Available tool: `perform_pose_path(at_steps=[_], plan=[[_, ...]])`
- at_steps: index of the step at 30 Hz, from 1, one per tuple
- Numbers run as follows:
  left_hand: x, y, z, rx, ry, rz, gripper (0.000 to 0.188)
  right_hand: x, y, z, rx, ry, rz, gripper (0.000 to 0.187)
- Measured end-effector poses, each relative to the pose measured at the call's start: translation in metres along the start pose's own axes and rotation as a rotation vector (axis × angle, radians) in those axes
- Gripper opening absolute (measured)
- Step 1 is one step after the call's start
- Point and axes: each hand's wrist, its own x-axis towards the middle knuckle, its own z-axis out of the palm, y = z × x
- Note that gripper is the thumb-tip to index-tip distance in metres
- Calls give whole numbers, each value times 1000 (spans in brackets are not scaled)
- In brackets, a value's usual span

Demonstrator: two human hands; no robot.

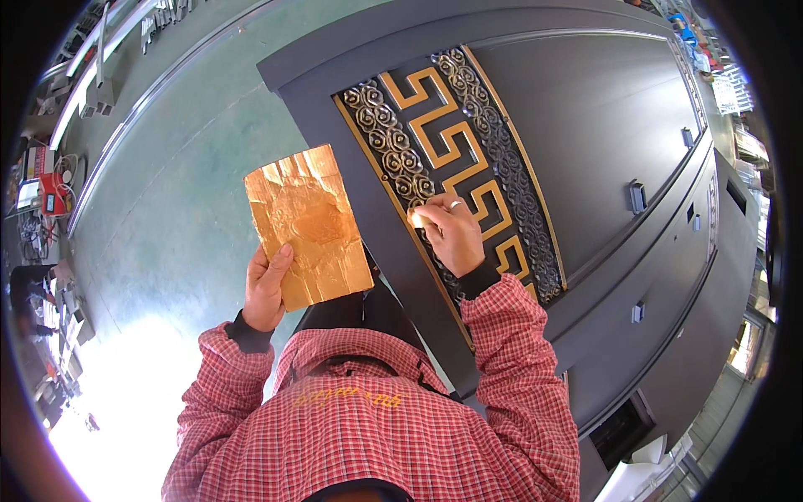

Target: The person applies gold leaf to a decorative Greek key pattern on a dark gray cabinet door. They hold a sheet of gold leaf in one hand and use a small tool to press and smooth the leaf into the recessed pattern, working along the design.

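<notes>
My left hand (268, 286) grips the lower left edge of a flat rectangular board (311, 201) smeared with gold paint, thumb on its face. A wetter-looking gold patch lies near the board's middle. In my right hand (457, 238), the fingers are pinched round a small pale piece (420, 219), perhaps sponge; most of it is hidden. That hand is over the nearer strip of raised rosettes (389, 138) on a dark grey metal door panel (577, 109). Beside this strip runs a gold Greek-key band (458, 144), followed by a darker rosette strip (502, 142).
Gold edging (514, 138) borders the ornament. Small metal brackets (638, 197) stick out from the dark frame on the right. A rectangular opening (621, 431) is at the lower right. Green floor (192, 167) extends to the left, where a red device (55, 194) stands among cables.
</notes>
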Motion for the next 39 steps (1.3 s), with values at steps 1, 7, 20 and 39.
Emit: perform_pose_path(at_steps=[1,7,20,39], plan=[[2,1,-1,1,1,-5,33,2,0,2,8,-22,7,22],[12,8,0,16,-5,-24,34,-10,7,13,-24,-27,-8,14],[1,-10,10,-10,-15,-22,32,-53,-2,-21,-32,-37,41,19],[-45,-41,12,-12,30,4,33,-117,14,-30,-107,-152,47,13]])
